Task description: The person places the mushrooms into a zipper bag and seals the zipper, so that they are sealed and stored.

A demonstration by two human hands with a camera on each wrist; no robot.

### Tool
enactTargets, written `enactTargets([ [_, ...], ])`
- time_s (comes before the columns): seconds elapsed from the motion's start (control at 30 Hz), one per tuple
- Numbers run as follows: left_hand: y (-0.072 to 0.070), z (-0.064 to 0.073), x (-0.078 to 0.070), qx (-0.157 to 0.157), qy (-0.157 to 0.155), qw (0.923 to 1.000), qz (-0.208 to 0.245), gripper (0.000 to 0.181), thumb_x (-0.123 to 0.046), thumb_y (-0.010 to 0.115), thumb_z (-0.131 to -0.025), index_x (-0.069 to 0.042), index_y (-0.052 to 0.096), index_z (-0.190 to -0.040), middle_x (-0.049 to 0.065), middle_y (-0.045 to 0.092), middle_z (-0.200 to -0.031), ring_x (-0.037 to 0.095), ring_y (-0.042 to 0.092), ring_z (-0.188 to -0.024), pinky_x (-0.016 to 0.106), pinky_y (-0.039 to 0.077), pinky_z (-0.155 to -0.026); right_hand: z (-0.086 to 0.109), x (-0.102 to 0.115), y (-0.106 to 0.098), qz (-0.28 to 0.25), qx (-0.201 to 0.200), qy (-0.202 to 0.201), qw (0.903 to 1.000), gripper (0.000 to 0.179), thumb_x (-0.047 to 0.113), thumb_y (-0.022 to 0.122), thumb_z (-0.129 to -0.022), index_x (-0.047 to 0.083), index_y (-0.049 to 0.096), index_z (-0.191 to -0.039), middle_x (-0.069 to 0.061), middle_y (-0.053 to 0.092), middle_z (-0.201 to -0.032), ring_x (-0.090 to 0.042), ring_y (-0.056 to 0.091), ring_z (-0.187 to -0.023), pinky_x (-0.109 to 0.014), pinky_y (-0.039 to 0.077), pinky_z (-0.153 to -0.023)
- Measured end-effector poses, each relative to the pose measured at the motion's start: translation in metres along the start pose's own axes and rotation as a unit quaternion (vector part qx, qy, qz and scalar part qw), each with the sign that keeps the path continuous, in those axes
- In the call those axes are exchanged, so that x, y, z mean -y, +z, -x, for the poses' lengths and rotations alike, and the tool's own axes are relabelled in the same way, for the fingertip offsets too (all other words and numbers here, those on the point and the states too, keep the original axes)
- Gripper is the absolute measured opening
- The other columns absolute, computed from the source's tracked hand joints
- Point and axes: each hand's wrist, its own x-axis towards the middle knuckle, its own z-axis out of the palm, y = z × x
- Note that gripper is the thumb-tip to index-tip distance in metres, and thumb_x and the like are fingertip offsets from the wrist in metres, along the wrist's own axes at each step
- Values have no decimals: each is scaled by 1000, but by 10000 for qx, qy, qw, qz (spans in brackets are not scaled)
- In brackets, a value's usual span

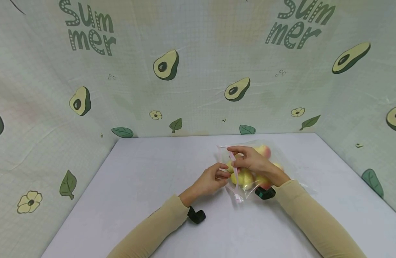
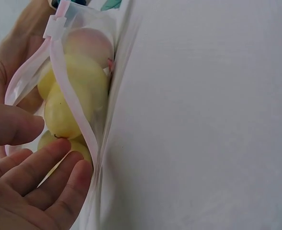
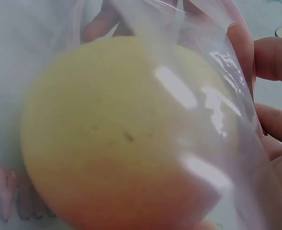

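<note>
A clear plastic zip bag (image 1: 290,163) with a pink seal strip (image 2: 66,84) lies on the white table, its mouth parted toward the left. A white slider (image 2: 54,28) sits at one end of the strip. Inside are several yellow fruits (image 2: 64,112), some blushed pink; one round yellow-and-red fruit (image 3: 126,129) fills the right wrist view. My right hand (image 1: 253,161) holds the bag's upper edge at the mouth, thumb and fingers on the strip. My left hand (image 1: 212,179) is at the mouth, thumb and fingers apart, fingertips close against a yellow fruit.
The white table (image 1: 159,161) stretches out on both sides of the bag. Behind and beside it hangs a pale cloth (image 1: 198,107) printed with avocados and leaves. Black wrist cameras (image 1: 197,216) hang below both wrists.
</note>
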Motion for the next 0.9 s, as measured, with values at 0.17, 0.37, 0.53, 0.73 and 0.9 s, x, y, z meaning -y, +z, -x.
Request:
enactTargets([
  [0.17, -1, 0, 1, 3, -22, 9999, -123, 40, 0, 64, -88, -3, 51, -126, 10, 67, -113, 20, 63, -106, 24, 51, -84, 0, -1, 0, 29, 9, -23, 10000, 62, 5, 67, -85, -4, 40, -141, -24, 42, -123, -12, 60, -62, -24, 52, -57],
  [0.37, -2, 0, 3, 44, -20, 9997, -219, 37, -1, 63, -88, -3, 53, -124, 9, 67, -114, 19, 63, -107, 24, 51, -84, -1, -3, 0, 115, -67, -35, 9999, 63, 5, 68, -84, -3, 41, -140, -22, 43, -121, -10, 56, -62, -21, 50, -59],
  [0.53, -3, 1, 2, 89, -6, 9997, -211, 37, -2, 64, -89, -2, 52, -124, 10, 66, -115, 21, 62, -109, 24, 51, -85, -1, -3, 0, 67, -51, 32, 10000, 63, 5, 68, -84, -3, 41, -140, -22, 42, -121, -11, 56, -63, -21, 51, -61],
  [0.73, -5, 3, -1, -4, -42, 9994, -353, 37, -3, 64, -89, 0, 53, -124, 11, 67, -111, 18, 64, -103, 23, 51, -83, 0, -1, 1, 170, -49, 86, 9998, 63, 7, 68, -84, -2, 42, -140, -22, 42, -122, -12, 58, -65, -22, 52, -63],
  [0.9, -6, 4, -2, -56, -101, 9992, -390, 37, -3, 64, -88, 0, 54, -123, 10, 69, -106, 15, 65, -97, 24, 52, -80, 0, 0, 0, 241, -83, 113, 9996, 62, 8, 68, -84, 0, 43, -140, -21, 43, -123, -13, 58, -66, -23, 52, -64],
])
